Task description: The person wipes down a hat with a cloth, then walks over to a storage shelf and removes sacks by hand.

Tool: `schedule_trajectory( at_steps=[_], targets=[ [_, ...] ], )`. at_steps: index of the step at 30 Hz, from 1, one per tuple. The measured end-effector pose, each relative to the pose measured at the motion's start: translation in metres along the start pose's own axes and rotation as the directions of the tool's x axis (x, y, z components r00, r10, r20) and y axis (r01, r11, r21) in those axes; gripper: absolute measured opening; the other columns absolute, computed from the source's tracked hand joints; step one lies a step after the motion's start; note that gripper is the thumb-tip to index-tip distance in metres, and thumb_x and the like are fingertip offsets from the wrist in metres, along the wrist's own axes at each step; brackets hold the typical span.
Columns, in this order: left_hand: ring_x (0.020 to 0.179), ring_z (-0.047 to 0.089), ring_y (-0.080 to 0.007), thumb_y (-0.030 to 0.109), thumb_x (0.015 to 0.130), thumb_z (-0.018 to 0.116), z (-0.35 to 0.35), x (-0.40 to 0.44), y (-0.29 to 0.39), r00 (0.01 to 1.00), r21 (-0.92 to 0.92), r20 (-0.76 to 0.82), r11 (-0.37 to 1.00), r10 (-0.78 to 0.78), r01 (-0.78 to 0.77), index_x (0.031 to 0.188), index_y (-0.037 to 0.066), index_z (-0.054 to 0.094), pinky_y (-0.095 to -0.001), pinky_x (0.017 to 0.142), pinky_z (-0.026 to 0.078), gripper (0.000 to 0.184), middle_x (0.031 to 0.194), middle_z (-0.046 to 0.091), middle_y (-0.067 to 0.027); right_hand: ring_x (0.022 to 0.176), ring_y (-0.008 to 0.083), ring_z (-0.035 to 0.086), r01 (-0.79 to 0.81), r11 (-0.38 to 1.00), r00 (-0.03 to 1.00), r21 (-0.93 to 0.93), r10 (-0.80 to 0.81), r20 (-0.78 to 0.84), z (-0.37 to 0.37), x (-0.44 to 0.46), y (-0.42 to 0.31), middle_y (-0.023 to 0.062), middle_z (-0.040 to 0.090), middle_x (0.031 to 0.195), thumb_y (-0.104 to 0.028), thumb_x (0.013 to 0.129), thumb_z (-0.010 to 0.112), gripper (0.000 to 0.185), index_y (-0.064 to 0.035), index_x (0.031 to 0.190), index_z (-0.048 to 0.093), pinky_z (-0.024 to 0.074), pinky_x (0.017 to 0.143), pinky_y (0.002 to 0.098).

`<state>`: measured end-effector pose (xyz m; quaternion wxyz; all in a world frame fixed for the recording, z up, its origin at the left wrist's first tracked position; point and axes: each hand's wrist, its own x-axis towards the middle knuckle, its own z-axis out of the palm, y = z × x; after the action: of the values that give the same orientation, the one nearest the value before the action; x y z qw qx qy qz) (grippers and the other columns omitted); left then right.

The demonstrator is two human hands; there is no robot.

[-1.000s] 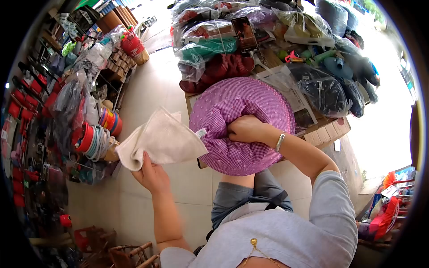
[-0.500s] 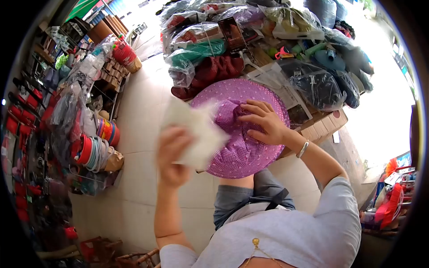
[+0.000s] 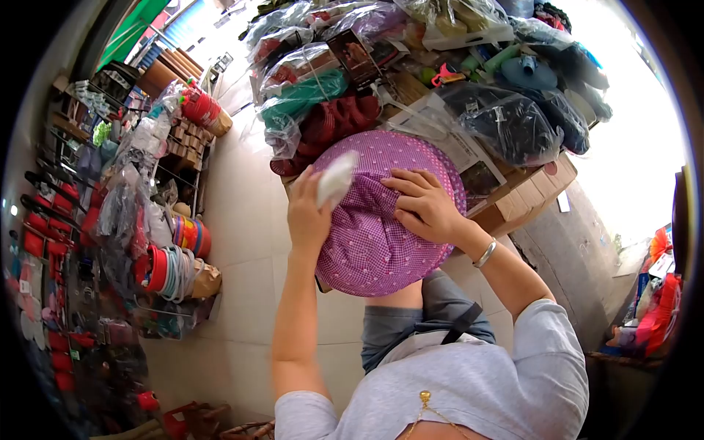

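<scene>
Clock hub = middle of purple hat (image 3: 374,246), which sits crown-up above the lap, at the near edge of the piled goods. Left hand (image 3: 308,214) at 9 o'clock, fingers and thumb clamped on white cloth (image 3: 337,180). Cloth at 10 o'clock, bunched, blurred, overlapping the brim; can't tell if it touches. Right hand (image 3: 427,209) at 2 o'clock, palm down on the crown, thumb and fingers apart. Silver bracelet (image 3: 485,254) on that wrist, 4 o'clock. Dark red items (image 3: 343,122) at 11, dark bagged item (image 3: 506,125) at 1, cardboard box (image 3: 529,194) at 2 to 3.
</scene>
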<state>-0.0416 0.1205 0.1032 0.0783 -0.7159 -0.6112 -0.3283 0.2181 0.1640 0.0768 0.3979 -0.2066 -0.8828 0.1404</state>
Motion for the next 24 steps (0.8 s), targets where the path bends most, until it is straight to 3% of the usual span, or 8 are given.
schedule_trajectory(
  at_steps=[2, 3, 9, 15, 17, 19, 20, 24],
  targets=[
    [0.114, 0.056, -0.0363, 0.007, 0.083, 0.057, -0.007, -0.002, 0.005, 0.932, -0.311, 0.036, 0.882, -0.361, 0.354, 0.123, 0.007, 0.057, -0.041, 0.098, 0.044, 0.04, 0.122, 0.06, -0.0162, 0.132, 0.0304, 0.042, -0.006, 0.999, 1.0, -0.034, 0.005, -0.006, 0.001, -0.001, -0.001, 0.01, 0.055, 0.134, -0.02, 0.086, 0.058, 0.015, -0.0066, 0.08, 0.062, 0.0296, 0.107, 0.0511],
    [0.114, 0.056, -0.0363, 0.007, 0.083, 0.057, -0.009, -0.011, 0.007, 0.933, -0.307, 0.035, 0.885, -0.358, 0.351, 0.123, 0.007, 0.057, -0.041, 0.098, 0.044, 0.04, 0.122, 0.06, -0.0162, 0.132, 0.0304, 0.042, -0.004, 0.999, 1.0, -0.033, 0.004, -0.012, 0.001, -0.001, -0.001, 0.01, 0.055, 0.134, -0.02, 0.086, 0.058, 0.015, -0.0066, 0.08, 0.062, 0.0296, 0.107, 0.0511],
    [0.125, 0.049, -0.0393, 0.007, 0.084, 0.051, -0.015, -0.096, 0.041, 0.988, -0.168, -0.136, 0.984, -0.078, 0.055, 0.124, 0.009, 0.058, -0.0459, 0.105, 0.038, 0.041, 0.131, 0.055, -0.0168, 0.132, 0.0292, 0.042, -0.026, 1.0, 0.999, -0.018, 0.025, -0.032, 0.002, -0.003, -0.003, 0.009, 0.055, 0.134, -0.02, 0.085, 0.059, 0.016, -0.0063, 0.078, 0.062, 0.0297, 0.107, 0.0511],
    [0.13, 0.043, -0.0415, 0.015, 0.092, 0.049, -0.015, -0.136, 0.073, 0.981, 0.072, -0.092, 0.984, 0.172, -0.165, 0.124, 0.004, 0.056, -0.0468, 0.108, 0.034, 0.035, 0.133, 0.052, -0.0215, 0.132, 0.0322, 0.042, -0.033, 0.999, 0.999, 0.009, 0.033, -0.012, 0.0, -0.003, -0.004, 0.0118, 0.055, 0.134, -0.015, 0.083, 0.06, 0.012, -0.0049, 0.077, 0.062, 0.0281, 0.108, 0.0511],
    [0.129, 0.046, -0.0359, 0.016, 0.091, 0.05, -0.006, -0.126, 0.046, 0.968, -0.14, -0.24, 0.989, -0.074, 0.041, 0.128, 0.005, 0.054, -0.0456, 0.105, 0.037, 0.039, 0.134, 0.052, -0.0201, 0.133, 0.0327, 0.042, -0.016, 1.0, 1.0, 0.014, 0.016, -0.009, -0.001, -0.002, -0.003, 0.0124, 0.055, 0.134, -0.014, 0.082, 0.06, 0.011, -0.0048, 0.078, 0.062, 0.0282, 0.108, 0.0508],
    [0.122, 0.052, -0.029, 0.016, 0.095, 0.048, 0.005, -0.113, 0.017, 0.829, -0.584, -0.173, 0.733, -0.531, 0.348, 0.132, 0.001, 0.049, -0.039, 0.102, 0.04, 0.04, 0.129, 0.055, -0.019, 0.132, 0.0315, 0.042, -0.013, 1.0, 1.0, 0.005, 0.013, -0.015, -0.001, -0.001, -0.004, 0.0115, 0.055, 0.134, -0.017, 0.084, 0.059, 0.013, -0.0051, 0.077, 0.061, 0.029, 0.108, 0.0502],
    [0.115, 0.055, -0.0246, 0.015, 0.097, 0.047, 0.003, -0.102, 0.011, 0.75, -0.668, -0.103, 0.604, -0.653, 0.434, 0.134, -0.001, 0.045, -0.0349, 0.099, 0.041, 0.041, 0.125, 0.057, -0.0167, 0.132, 0.0303, 0.042, -0.016, 1.0, 1.0, -0.001, 0.016, -0.024, -0.001, -0.001, -0.005, 0.0106, 0.055, 0.133, -0.019, 0.086, 0.059, 0.016, -0.0053, 0.076, 0.06, 0.0298, 0.107, 0.0496],
    [0.118, 0.053, -0.0295, 0.014, 0.095, 0.045, 0.005, -0.103, 0.001, 0.728, -0.688, -0.076, 0.564, -0.682, 0.457, 0.135, 0.0, 0.045, -0.0368, 0.102, 0.039, 0.043, 0.13, 0.054, -0.0194, 0.132, 0.0306, 0.042, -0.025, 1.0, 1.0, -0.007, 0.025, -0.007, -0.002, -0.001, -0.005, 0.0109, 0.055, 0.134, -0.018, 0.086, 0.059, 0.016, -0.0053, 0.077, 0.06, 0.0294, 0.107, 0.0496]
  ],
)
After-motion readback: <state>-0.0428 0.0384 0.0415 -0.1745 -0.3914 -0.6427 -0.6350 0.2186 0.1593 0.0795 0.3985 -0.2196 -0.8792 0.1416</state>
